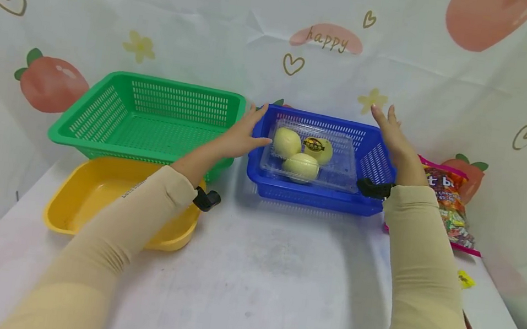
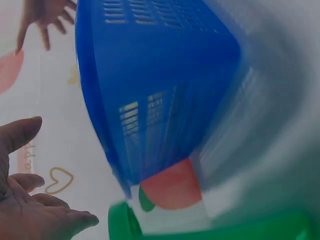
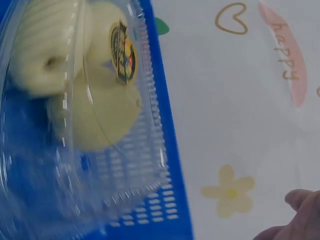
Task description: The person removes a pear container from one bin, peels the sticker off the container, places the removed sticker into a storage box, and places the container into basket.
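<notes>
A blue basket (image 1: 319, 195) stands near the back wall, and in it lies a clear plastic box (image 1: 341, 166) with pale yellow round fruits (image 1: 301, 168). One fruit shows a dark label through the lid (image 3: 123, 52). My left hand (image 1: 241, 138) is spread at the basket's left end, fingers extended near the rim; the left wrist view shows it beside the basket's outer wall (image 2: 155, 65) with nothing in it. Over the right end my right hand (image 1: 399, 146) is raised, fingers loosely extended. Only its fingertips (image 3: 300, 197) show in the right wrist view, apart from the box.
To the left stands a green basket (image 1: 144, 155), with a yellow basin (image 1: 183, 240) in front of it. A bag of candy (image 1: 454, 212) leans at the right behind my forearm, and a small yellow packet (image 1: 465, 279) lies by the table's right edge. A printed cloth covers the wall.
</notes>
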Action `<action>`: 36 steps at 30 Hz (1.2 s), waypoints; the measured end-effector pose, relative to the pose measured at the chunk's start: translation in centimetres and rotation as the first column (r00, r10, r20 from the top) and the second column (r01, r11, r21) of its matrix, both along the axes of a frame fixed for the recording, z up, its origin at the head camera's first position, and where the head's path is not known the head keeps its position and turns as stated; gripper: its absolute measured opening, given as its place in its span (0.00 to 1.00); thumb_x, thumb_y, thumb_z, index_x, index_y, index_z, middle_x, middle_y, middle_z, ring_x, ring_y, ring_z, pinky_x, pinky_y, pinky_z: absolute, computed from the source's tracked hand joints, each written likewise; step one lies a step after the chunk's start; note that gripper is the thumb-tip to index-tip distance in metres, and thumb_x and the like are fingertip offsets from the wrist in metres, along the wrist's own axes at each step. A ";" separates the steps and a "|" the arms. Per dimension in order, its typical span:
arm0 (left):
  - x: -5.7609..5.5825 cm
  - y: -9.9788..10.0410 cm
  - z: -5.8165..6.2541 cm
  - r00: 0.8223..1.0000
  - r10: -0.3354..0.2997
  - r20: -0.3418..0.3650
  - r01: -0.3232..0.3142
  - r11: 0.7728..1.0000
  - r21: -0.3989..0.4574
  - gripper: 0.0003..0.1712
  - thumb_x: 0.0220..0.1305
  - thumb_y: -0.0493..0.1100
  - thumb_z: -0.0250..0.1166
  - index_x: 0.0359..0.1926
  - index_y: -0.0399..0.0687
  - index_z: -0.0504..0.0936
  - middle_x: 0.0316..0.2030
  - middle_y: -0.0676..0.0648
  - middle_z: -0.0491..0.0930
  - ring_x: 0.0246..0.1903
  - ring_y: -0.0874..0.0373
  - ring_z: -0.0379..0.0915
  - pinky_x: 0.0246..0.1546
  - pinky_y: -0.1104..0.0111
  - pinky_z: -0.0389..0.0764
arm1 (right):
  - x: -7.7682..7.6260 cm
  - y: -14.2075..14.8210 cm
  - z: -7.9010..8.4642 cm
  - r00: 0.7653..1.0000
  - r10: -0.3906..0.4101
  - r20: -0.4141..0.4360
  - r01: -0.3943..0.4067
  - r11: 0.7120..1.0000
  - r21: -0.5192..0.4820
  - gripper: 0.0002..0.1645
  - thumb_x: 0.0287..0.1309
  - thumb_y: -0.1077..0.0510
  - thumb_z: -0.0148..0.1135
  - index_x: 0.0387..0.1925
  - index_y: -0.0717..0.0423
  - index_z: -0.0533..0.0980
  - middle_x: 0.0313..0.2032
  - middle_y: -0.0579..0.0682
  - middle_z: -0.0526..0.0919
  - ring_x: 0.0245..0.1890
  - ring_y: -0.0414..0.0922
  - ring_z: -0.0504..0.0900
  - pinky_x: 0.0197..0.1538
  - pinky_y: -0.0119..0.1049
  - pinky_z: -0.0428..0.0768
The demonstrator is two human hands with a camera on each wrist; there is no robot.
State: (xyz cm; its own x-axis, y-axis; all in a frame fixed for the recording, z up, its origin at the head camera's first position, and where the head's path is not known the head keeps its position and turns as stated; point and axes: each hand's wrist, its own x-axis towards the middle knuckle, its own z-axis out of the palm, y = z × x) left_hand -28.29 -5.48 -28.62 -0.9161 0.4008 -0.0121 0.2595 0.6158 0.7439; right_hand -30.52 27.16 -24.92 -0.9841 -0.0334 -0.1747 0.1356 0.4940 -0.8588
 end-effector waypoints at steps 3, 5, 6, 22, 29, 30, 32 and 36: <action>-0.3 0.8 -0.4 0.997 0.028 0.074 -0.035 0.994 0.099 0.47 0.67 0.46 0.55 0.73 0.60 0.31 0.72 0.48 0.20 0.72 0.49 0.20 0.72 0.49 0.39 | -0.5 -0.1 -0.8 0.999 -0.004 0.041 0.009 0.992 -0.122 0.55 0.58 0.26 0.37 0.67 0.39 0.16 0.68 0.46 0.11 0.67 0.49 0.11 0.66 0.58 0.17; -0.4 1.3 -0.6 0.989 0.055 0.139 -0.078 0.984 0.163 0.46 0.67 0.44 0.54 0.73 0.63 0.32 0.72 0.49 0.19 0.72 0.51 0.18 0.72 0.50 0.40 | -0.7 0.0 -1.4 0.997 -0.002 0.073 0.017 0.980 -0.200 0.56 0.57 0.26 0.40 0.68 0.38 0.18 0.69 0.44 0.12 0.68 0.50 0.12 0.66 0.58 0.17; -0.4 1.6 -0.7 0.984 0.064 0.169 -0.096 0.977 0.188 0.46 0.68 0.43 0.54 0.73 0.64 0.32 0.72 0.50 0.18 0.72 0.51 0.17 0.72 0.50 0.41 | -0.8 0.1 -1.7 0.996 0.001 0.093 0.022 0.968 -0.250 0.57 0.56 0.26 0.42 0.68 0.36 0.19 0.69 0.44 0.12 0.68 0.50 0.11 0.66 0.58 0.16; -0.1 2.7 -3.8 0.934 0.153 0.322 -0.257 0.915 0.312 0.54 0.53 0.22 0.49 0.73 0.59 0.33 0.70 0.49 0.12 0.71 0.46 0.19 0.47 0.63 0.71 | -1.4 1.1 -6.0 0.963 0.089 0.253 0.025 0.909 -0.416 0.51 0.63 0.50 0.54 0.70 0.28 0.29 0.69 0.41 0.13 0.67 0.50 0.11 0.68 0.59 0.22; -0.1 3.2 -4.8 0.955 0.181 0.236 -0.246 0.927 0.285 0.48 0.54 0.23 0.44 0.73 0.46 0.34 0.72 0.46 0.17 0.72 0.48 0.23 0.69 0.60 0.57 | -1.4 1.2 -7.3 0.945 0.189 0.268 -0.089 0.935 -0.344 0.53 0.64 0.55 0.54 0.69 0.28 0.26 0.69 0.43 0.12 0.69 0.56 0.15 0.68 0.62 0.27; -0.1 3.2 -5.0 0.957 0.186 0.223 -0.245 0.928 0.282 0.47 0.55 0.24 0.44 0.73 0.45 0.35 0.72 0.46 0.18 0.72 0.48 0.24 0.70 0.58 0.52 | -1.4 1.3 -7.5 0.942 0.207 0.265 -0.115 0.938 -0.327 0.53 0.64 0.56 0.54 0.69 0.28 0.25 0.68 0.43 0.11 0.68 0.57 0.15 0.68 0.62 0.26; -0.1 3.3 -5.2 0.958 0.200 0.208 -0.254 0.925 0.281 0.46 0.56 0.24 0.44 0.73 0.46 0.36 0.72 0.47 0.19 0.72 0.49 0.25 0.72 0.58 0.49 | -1.4 1.5 -7.8 0.936 0.242 0.256 -0.163 0.942 -0.293 0.53 0.65 0.57 0.52 0.69 0.28 0.25 0.68 0.44 0.11 0.68 0.57 0.16 0.72 0.59 0.35; -0.2 3.4 -5.5 0.955 0.227 0.189 -0.276 0.913 0.302 0.45 0.56 0.24 0.43 0.73 0.46 0.38 0.73 0.50 0.22 0.73 0.50 0.26 0.72 0.58 0.46 | -1.5 1.9 -8.2 0.912 0.333 0.237 -0.269 0.926 -0.266 0.55 0.65 0.63 0.49 0.67 0.28 0.20 0.66 0.47 0.06 0.68 0.58 0.16 0.71 0.58 0.33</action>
